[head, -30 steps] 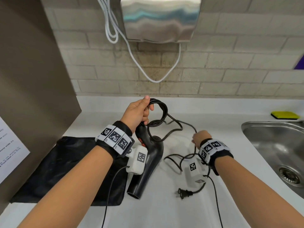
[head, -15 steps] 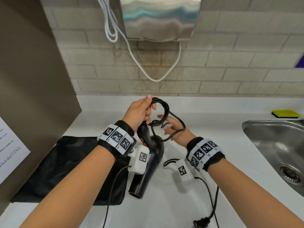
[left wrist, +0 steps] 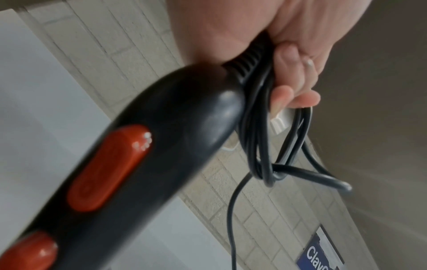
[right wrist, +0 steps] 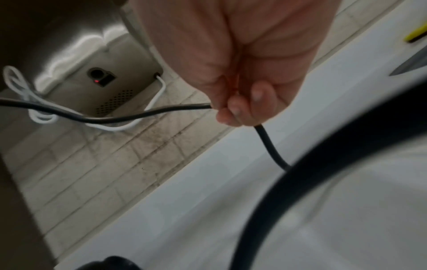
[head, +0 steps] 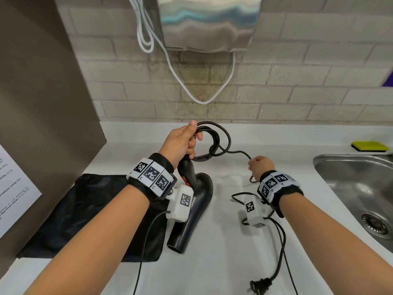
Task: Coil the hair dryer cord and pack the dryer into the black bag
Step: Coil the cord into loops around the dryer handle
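Note:
My left hand [head: 184,141] grips the end of the black hair dryer's handle [left wrist: 143,146] together with several loops of its black cord [head: 214,141]. The dryer [head: 191,211] hangs nozzle-down, its tip near the counter. From the coil the cord runs right to my right hand [head: 260,167], which pinches it between curled fingers [right wrist: 240,109]. Below that hand the cord drops in a loop to the plug [head: 260,286] on the counter at the front. The black bag [head: 85,213] lies flat on the counter under my left forearm.
A steel sink [head: 357,188] is set into the white counter [head: 212,262] on the right, with a yellow sponge [head: 370,145] behind it. A wall-mounted hand dryer [head: 209,22] with a white cable hangs above. A brown partition [head: 42,103] closes off the left.
My right hand laid another loop at the coil, then slid back right along the cord. The plug was dragged toward the front of the counter. My left hand stayed in place.

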`<state>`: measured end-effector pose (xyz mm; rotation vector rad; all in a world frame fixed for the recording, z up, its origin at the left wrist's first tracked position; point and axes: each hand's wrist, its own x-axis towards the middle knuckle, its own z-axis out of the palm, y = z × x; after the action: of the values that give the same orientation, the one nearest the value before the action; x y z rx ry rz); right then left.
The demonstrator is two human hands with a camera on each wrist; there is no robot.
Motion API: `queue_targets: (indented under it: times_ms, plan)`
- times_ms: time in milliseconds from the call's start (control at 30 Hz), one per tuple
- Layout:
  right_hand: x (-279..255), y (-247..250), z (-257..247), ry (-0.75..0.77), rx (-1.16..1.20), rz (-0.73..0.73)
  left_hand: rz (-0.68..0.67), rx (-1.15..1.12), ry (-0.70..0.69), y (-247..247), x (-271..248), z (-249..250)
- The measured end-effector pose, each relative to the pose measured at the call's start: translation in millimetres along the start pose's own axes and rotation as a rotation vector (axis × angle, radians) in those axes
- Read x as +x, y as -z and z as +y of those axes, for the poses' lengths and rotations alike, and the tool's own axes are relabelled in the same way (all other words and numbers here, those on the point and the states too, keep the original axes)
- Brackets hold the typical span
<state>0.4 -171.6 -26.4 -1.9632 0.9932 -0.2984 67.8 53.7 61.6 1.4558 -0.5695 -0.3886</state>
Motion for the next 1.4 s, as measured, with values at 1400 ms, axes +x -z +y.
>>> queue_targets:
  times_ms: [1400]
  plan:
    - [-87,-17,-71,0.780,0.301,0.105,-0.089,0.039,0.046,-11,3,4]
